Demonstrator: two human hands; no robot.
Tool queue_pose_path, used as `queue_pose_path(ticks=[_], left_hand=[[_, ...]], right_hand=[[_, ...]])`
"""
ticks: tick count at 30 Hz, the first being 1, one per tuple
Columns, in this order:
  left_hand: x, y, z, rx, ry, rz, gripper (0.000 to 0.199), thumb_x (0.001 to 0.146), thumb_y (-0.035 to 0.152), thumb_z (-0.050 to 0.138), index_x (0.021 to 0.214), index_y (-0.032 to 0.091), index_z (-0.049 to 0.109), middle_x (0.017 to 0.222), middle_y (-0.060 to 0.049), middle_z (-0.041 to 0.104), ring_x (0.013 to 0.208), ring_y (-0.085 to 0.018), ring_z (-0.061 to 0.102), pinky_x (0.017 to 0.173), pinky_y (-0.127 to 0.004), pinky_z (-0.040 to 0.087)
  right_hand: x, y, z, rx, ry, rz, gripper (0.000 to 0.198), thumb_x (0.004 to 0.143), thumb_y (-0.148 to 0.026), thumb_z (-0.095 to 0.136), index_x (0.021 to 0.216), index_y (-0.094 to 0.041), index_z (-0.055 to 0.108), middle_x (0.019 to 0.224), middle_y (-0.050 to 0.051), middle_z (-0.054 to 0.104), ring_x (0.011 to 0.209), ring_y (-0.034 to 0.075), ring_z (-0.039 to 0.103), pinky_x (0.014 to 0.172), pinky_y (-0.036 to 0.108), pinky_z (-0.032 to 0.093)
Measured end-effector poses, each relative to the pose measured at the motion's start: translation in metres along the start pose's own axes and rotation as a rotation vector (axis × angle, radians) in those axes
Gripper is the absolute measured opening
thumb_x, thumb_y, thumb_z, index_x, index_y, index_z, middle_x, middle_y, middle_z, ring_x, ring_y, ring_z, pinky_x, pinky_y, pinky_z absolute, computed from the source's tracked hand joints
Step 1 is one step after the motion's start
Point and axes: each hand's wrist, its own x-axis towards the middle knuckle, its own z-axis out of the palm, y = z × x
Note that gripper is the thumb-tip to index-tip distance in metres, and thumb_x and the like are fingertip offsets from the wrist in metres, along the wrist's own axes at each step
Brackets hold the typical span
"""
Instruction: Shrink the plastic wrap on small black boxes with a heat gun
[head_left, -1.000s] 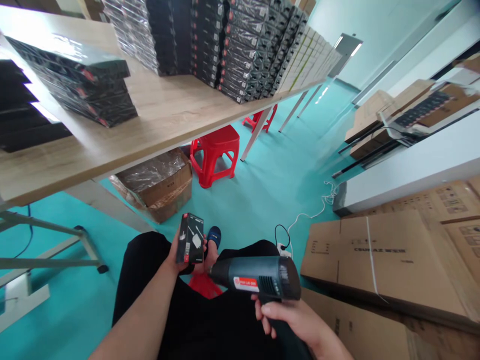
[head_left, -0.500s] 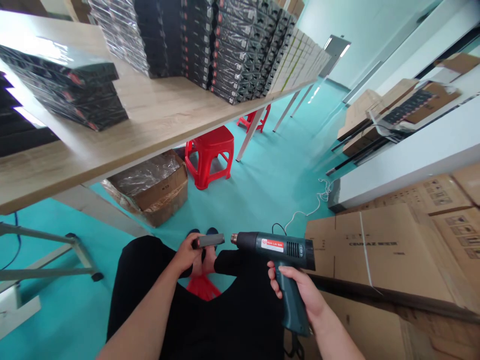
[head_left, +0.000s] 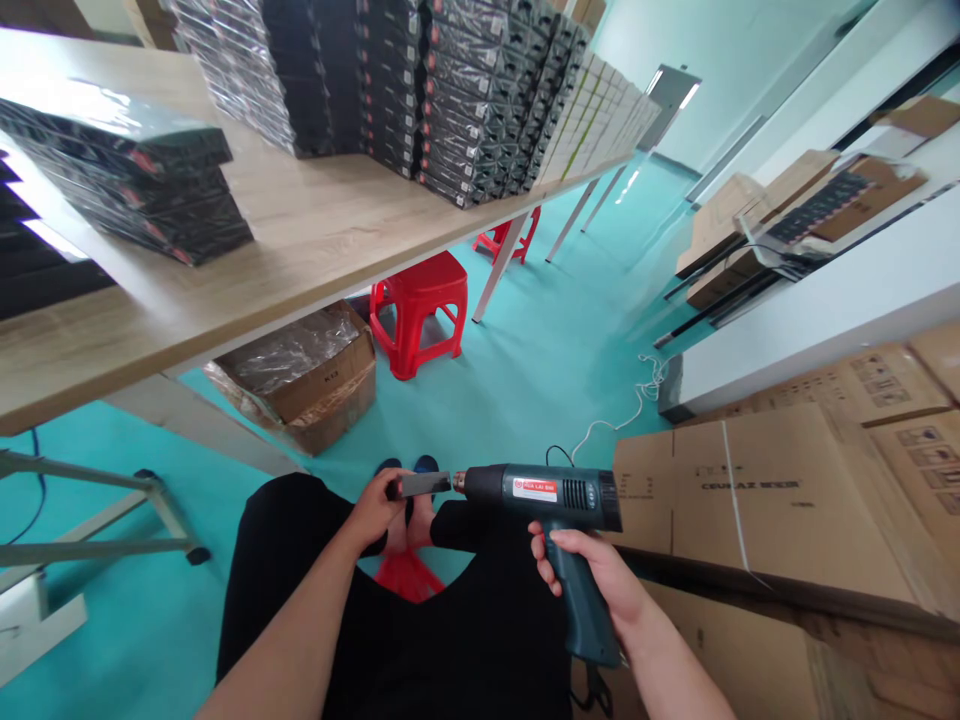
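My right hand is wrapped round the handle of a dark green heat gun, whose metal nozzle points left. In my left hand is a small flat dark box, seen edge-on, its near end gripped between thumb and fingers. The nozzle stands right at the box's free end; whether they touch I cannot tell. Both are over my lap, with the red seat below partly hidden by my dark clothing.
A wooden table bears stacks of film-wrapped black boxes. Under it stand a red stool and an open carton with clear film. Large cartons are piled at my right. A white cable lies on the floor.
The heat gun has moved slightly left, bringing its nozzle closer to the end of the box. My left hand keeps its hold on the box, almost unmoved.
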Motion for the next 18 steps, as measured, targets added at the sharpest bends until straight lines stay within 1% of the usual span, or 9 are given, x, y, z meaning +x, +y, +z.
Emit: queue_pose_path(ticks=[5, 10, 13, 15, 18], left_hand=[[0.0, 0.007, 0.0, 0.026, -0.01, 0.005, 0.039, 0.067, 0.007, 0.054, 0.102, 0.019, 0.066, 0.103, -0.006, 0.065, 0.102, -0.022, 0.059, 0.096, -0.04, 0.043], [-0.001, 0.011, 0.0, 0.062, 0.002, 0.007, 0.043, 0.064, 0.005, 0.053, 0.101, 0.021, 0.068, 0.106, -0.007, 0.065, 0.103, -0.024, 0.058, 0.098, -0.042, 0.041], [-0.001, 0.008, 0.001, 0.066, 0.017, -0.005, 0.041, 0.063, 0.006, 0.055, 0.098, 0.022, 0.069, 0.105, -0.007, 0.066, 0.102, -0.025, 0.059, 0.098, -0.043, 0.04], [-0.001, 0.007, 0.002, 0.054, 0.026, -0.029, 0.038, 0.062, 0.007, 0.057, 0.095, 0.021, 0.069, 0.103, -0.007, 0.067, 0.102, -0.026, 0.059, 0.097, -0.044, 0.041], [-0.001, 0.007, 0.003, 0.04, 0.032, -0.077, 0.033, 0.063, 0.01, 0.061, 0.092, 0.021, 0.069, 0.1, -0.007, 0.068, 0.101, -0.027, 0.059, 0.095, -0.044, 0.042]], right_hand=[[0.003, -0.004, 0.006, -0.045, 0.006, -0.004, 0.028, 0.077, -0.03, 0.061, 0.097, -0.012, 0.068, 0.079, 0.006, 0.066, 0.059, 0.013, 0.059, 0.05, 0.022, 0.046], [0.007, -0.005, 0.009, -0.147, 0.044, -0.035, 0.028, 0.076, -0.031, 0.062, 0.096, -0.013, 0.067, 0.077, 0.006, 0.066, 0.058, 0.014, 0.059, 0.05, 0.024, 0.047], [0.009, -0.002, 0.012, -0.2, -0.024, -0.019, 0.029, 0.075, -0.032, 0.064, 0.095, -0.012, 0.067, 0.075, 0.006, 0.066, 0.057, 0.014, 0.059, 0.048, 0.024, 0.046], [0.011, -0.001, 0.016, -0.209, -0.074, -0.033, 0.03, 0.075, -0.032, 0.064, 0.097, -0.012, 0.067, 0.077, 0.006, 0.066, 0.058, 0.014, 0.06, 0.049, 0.024, 0.047], [0.013, 0.0, 0.023, -0.212, -0.053, -0.074, 0.03, 0.078, -0.032, 0.063, 0.101, -0.013, 0.066, 0.08, 0.006, 0.067, 0.061, 0.014, 0.061, 0.053, 0.025, 0.049]])
